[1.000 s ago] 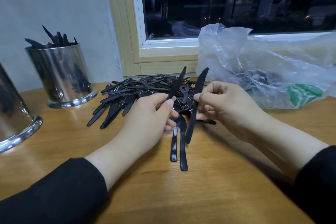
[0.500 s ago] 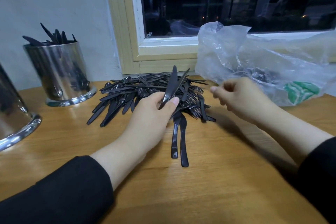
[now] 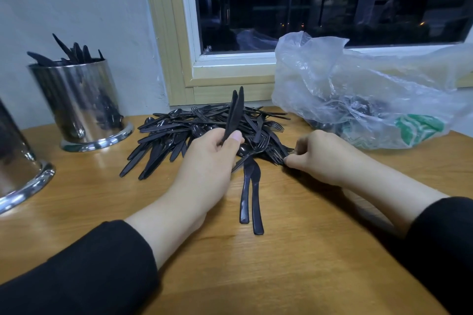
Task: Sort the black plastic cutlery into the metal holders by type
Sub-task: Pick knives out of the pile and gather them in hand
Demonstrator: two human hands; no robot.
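centre frame: left hand (image 3: 212, 158) grips two upright knives (image 3: 235, 112) before the cutlery pile (image 3: 194, 130), right hand (image 3: 322, 156) pinches a piece at the pile's right edge; metal holder (image 3: 79, 102) upper left.

Left hand (image 3: 207, 158) — raised a little off the desk, back of hand toward the camera, thumb up and pressed against the curled fingers, pinching two knives (image 3: 235, 112) that stand blade-up. Left forearm bare, angling in from lower left; black sleeve pushed to mid-forearm. Right hand (image 3: 320, 156) — low at the desk, knuckles up, fingers curled inward with the fingertips pinching at the pile's near right edge; just what they pinch cannot be told. Right forearm bare, running in from lower right, black sleeve at the frame edge.
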